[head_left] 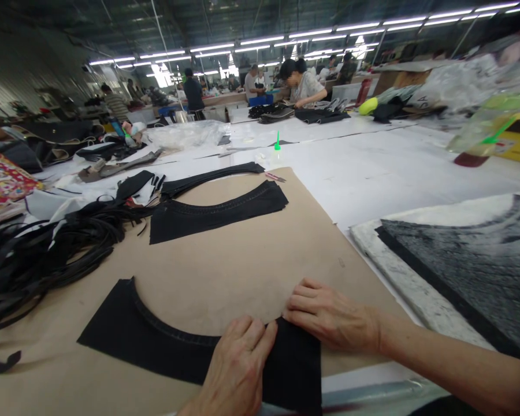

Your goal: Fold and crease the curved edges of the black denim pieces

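A curved black fabric piece [138,335] lies flat on a tan paper sheet [225,271] in front of me. My left hand [238,364] presses down on its right part, fingers together and flat. My right hand [329,318] rests fingers-down on the piece's upper right edge, next to the left hand. Neither hand grips anything. Farther back on the paper lies a stack of similar curved black pieces [216,211], with another curved black strip [212,178] behind it.
A heap of black strips [47,254] covers the left. A white board with a dark grey mat [472,260] sits at right. A green-capped glue bottle [277,147] stands mid-table. A blurred bottle [481,130] is at right. Several people work at far tables.
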The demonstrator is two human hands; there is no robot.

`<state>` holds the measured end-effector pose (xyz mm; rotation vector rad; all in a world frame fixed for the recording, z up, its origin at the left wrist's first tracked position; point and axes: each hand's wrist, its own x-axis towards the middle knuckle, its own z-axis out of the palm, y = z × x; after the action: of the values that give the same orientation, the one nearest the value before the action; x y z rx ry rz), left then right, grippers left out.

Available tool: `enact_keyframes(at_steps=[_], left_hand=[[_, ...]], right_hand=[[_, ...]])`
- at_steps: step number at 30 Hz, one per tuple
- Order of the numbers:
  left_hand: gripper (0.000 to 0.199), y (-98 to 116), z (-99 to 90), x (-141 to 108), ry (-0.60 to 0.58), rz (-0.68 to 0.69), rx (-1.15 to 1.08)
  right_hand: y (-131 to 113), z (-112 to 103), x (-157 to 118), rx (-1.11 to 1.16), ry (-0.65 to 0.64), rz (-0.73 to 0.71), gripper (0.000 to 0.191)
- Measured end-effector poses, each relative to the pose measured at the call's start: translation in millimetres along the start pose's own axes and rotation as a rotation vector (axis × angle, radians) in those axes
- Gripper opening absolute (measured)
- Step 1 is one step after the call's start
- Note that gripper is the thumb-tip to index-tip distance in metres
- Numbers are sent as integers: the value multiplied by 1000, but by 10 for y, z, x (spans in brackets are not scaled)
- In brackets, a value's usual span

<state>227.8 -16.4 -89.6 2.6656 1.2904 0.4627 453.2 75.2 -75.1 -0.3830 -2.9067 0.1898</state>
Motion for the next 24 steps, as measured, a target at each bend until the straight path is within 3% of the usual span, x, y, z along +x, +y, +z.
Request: enact_keyframes(at_steps=[10,24], left_hand=[[57,30,55,70,43,-18,91],[68,95,30,164,-33,-68,162]], right_hand=[[39,-61,-89,-55,8,-35,25],[39,-91,-269,65,-28,127,35]])
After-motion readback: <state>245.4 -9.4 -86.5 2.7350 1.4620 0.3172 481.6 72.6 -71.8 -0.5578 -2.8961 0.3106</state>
